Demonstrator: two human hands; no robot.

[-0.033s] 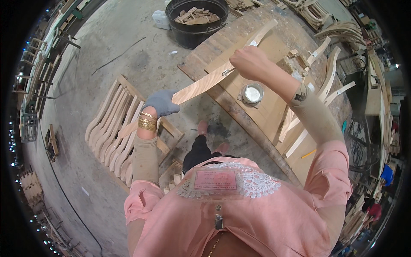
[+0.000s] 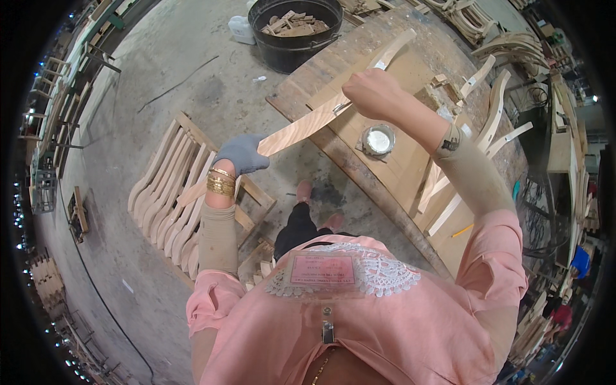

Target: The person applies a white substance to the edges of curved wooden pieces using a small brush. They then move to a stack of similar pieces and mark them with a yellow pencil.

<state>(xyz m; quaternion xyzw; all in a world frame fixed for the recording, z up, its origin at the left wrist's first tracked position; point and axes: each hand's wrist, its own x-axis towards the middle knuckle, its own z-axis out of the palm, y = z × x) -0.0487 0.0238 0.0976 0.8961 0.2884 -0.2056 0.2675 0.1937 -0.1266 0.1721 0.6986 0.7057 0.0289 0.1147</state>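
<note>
A long, curved wooden piece [image 2: 298,131], like a chair leg, slants from over the floor up across the workbench [image 2: 308,70]. My left hand [image 2: 241,154], in a grey glove, is closed around its lower end. My bare right hand [image 2: 372,94] is a fist against the middle of the piece; whatever its fingers hold is hidden. Just beside the fist, a small slot shows in the wood, and a white patch marks the piece farther up. Below my right wrist stands a round tub of white paste [image 2: 378,140] on a brown board [image 2: 350,125].
Several curved wooden pieces [image 2: 170,199] lie in a row on a rack at left. More curved pieces [image 2: 497,106] and a yellow pencil [image 2: 462,230] are on the bench at right. Beyond the bench's far corner stands a black bucket of wood scraps [image 2: 292,48], next to a white jug [image 2: 241,29].
My right fist has shifted very slightly left along the wooden piece. The left hand and the piece look unmoved.
</note>
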